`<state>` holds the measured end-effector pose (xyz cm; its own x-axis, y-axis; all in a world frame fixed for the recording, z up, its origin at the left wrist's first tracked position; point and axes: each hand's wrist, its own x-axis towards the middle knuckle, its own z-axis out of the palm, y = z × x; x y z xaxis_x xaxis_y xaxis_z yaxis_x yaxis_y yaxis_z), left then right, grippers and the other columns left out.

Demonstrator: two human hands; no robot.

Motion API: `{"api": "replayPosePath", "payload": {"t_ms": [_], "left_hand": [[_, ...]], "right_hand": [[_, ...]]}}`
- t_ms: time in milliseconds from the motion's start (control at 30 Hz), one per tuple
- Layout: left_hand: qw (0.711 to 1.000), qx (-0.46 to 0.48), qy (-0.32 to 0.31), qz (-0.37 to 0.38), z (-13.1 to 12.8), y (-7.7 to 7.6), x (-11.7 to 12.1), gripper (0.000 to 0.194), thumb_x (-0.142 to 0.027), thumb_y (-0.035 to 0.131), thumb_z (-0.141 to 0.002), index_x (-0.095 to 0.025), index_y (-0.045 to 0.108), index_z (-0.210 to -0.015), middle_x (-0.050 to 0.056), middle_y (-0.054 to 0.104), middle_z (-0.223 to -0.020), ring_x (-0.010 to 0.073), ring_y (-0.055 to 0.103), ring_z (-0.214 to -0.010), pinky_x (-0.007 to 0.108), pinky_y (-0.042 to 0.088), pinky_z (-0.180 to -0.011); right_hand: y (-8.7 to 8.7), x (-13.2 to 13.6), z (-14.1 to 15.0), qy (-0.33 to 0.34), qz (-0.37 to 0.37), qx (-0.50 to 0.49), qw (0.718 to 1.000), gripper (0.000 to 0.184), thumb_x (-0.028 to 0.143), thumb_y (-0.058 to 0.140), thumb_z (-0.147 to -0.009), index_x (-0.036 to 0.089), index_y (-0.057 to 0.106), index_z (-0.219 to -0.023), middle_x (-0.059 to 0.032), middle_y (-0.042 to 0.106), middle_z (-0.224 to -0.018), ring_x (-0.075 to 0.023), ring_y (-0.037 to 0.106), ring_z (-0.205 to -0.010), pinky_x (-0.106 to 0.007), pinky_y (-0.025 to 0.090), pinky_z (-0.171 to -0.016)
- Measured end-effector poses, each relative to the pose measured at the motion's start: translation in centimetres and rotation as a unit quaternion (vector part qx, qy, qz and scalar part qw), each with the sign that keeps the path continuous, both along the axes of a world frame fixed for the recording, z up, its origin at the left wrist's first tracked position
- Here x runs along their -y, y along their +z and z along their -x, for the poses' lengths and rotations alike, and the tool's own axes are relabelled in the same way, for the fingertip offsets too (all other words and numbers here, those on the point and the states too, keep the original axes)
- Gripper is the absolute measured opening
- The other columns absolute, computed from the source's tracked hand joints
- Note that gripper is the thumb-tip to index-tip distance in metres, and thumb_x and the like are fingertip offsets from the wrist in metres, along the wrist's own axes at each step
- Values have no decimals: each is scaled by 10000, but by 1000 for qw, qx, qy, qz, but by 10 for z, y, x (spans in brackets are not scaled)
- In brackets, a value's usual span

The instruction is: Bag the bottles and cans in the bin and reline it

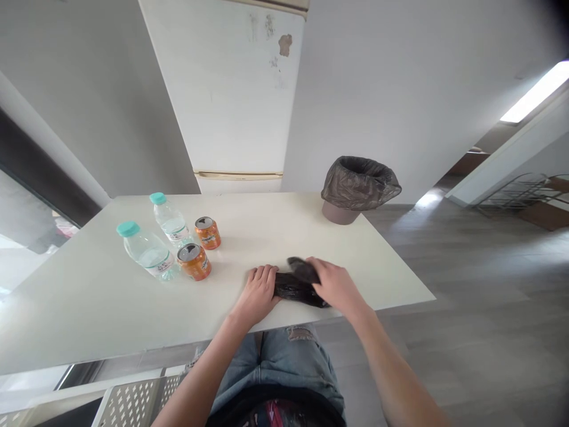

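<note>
A black plastic bag [297,289], bunched into a narrow strip, lies near the front edge of the white table [262,225]. At its left end my left hand [261,290] is closed on it, resting on the tabletop. My right hand [334,283] grips the right part and holds a dark fold of the plastic raised above the rest, slightly blurred. How the fingertips sit under the plastic is hidden.
Left on the table are two clear bottles with teal caps [151,254] [169,219] and two orange cans [194,262] [208,233]. A small bin [340,213] lined with a dark bag [355,187] stands at the back right. Behind is a white fridge [235,95].
</note>
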<state>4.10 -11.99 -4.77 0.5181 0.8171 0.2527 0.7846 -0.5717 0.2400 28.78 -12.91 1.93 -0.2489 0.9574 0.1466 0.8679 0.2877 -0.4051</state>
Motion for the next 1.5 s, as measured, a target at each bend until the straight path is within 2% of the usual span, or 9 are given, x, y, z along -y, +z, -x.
{"api": "replayPosePath", "payload": {"t_ms": [100, 267, 333, 433, 500, 667, 833, 1033, 1500], "left_hand": [[996, 81, 8, 27, 3, -4, -2, 756, -347, 788, -846, -173, 411, -1478, 166, 617, -1344, 337, 594, -1291, 493, 436, -1116], [976, 215, -10, 27, 14, 1, 2, 1158, -538, 940, -673, -240, 260, -1562, 213, 496, -1514, 358, 558, -1377, 507, 476, -1111], [971, 237, -33, -7, 18, 6, 5, 947, -547, 904, -728, -248, 388, -1464, 209, 447, -1563, 358, 485, -1443, 509, 451, -1142], [979, 202, -30, -16, 19, 12, 7, 253, -361, 669, -974, -236, 571, -1172, 145, 536, -1457, 281, 537, -1351, 454, 442, -1133], [989, 149, 0, 3, 16, 12, 6, 80, -221, 529, -1021, -227, 596, -1064, 104, 600, -1325, 234, 593, -1218, 413, 460, -1083], [997, 75, 30, 14, 7, 8, -1, 306, -86, 441, -984, -226, 585, -1214, 78, 647, -1257, 222, 615, -1149, 392, 480, -1032], [999, 32, 17, -21, 7, -3, -2, 545, -58, 451, -948, -195, 511, -1472, 128, 603, -1478, 257, 545, -1384, 458, 415, -1175], [998, -25, 53, -3, 15, -16, -6, 685, 4, 363, -913, -135, 453, -1578, 148, 500, -1623, 326, 357, -1576, 587, 262, -1289], [996, -56, 66, -12, 44, -13, -14, 555, -204, 331, -1078, -140, 405, -1624, 147, 330, -1724, 395, 193, -1626, 648, 314, -1257]], "right_hand": [[3, 3, 28, 74, 53, 151, 984, 336, 90, 529, -880, 225, 629, -1171, -90, 759, -1055, -254, 720, -922, -309, 470, -717], [-7, 2, 49, 92, 58, 209, 972, 258, 138, 538, -929, 197, 615, -1168, -101, 742, -1018, -266, 715, -927, -312, 453, -701], [-10, 1, 52, 103, 59, 208, 971, 290, 141, 569, -912, 189, 610, -1194, -103, 736, -1039, -272, 709, -934, -320, 467, -721], [-11, 3, 53, 114, 68, 177, 975, 330, 144, 604, -893, 190, 607, -1219, -102, 729, -1100, -279, 694, -1010, -341, 509, -800], [-7, 9, 51, 120, 75, 128, 982, 349, 203, 615, -930, 194, 596, -1279, -107, 720, -1180, -282, 680, -1093, -367, 539, -883], [-4, 35, 46, 125, -1, 19, 992, 552, 408, 484, -1070, 257, 395, -1594, -91, 449, -1643, -282, 438, -1510, -461, 422, -1227], [-34, 34, 46, 85, -65, 52, 993, 587, 410, 319, -1121, 243, 275, -1682, -63, 210, -1770, -306, 158, -1644, -584, 269, -1313], [-68, 16, 37, 70, -25, 132, 988, 672, 526, 262, -1118, 167, 298, -1685, -87, 208, -1760, -318, 193, -1635, -573, 302, -1301], [-78, 7, 30, 113, -30, 130, 985, 667, 542, 270, -1114, 240, 231, -1708, -61, 190, -1763, -290, 202, -1635, -542, 261, -1315]]}}
